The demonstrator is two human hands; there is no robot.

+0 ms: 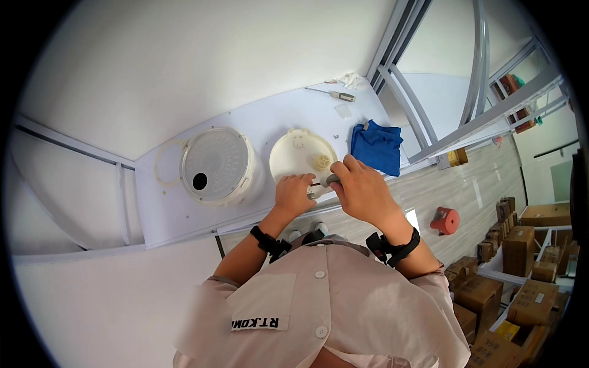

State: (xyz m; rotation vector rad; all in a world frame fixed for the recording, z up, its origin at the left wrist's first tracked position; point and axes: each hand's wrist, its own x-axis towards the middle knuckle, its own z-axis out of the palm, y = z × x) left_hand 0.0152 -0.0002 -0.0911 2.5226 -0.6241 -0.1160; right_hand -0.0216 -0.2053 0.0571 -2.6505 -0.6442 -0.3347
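Observation:
My right hand (362, 191) is closed around the grey handle of a screwdriver (332, 180). Its dark shaft points left, toward the near edge of a round cream plastic cover (285, 153). At that edge my left hand (294, 194) has its fingers bent round the cover's rim, close to the screwdriver's tip. The tip itself is too small to make out. Inside the cover sits a small yellowish ribbed round part (321, 162). A moulded tab stands on the cover's far rim.
To the left on the white table (165, 214) stands a white round tub (215, 164) with a dark hole in its top, beside a thin cream ring (161, 165). A blue cloth (377, 146) lies right, another screwdriver (342, 95) farther back. On the floor are a red stool (446, 221) and cardboard boxes (518, 250).

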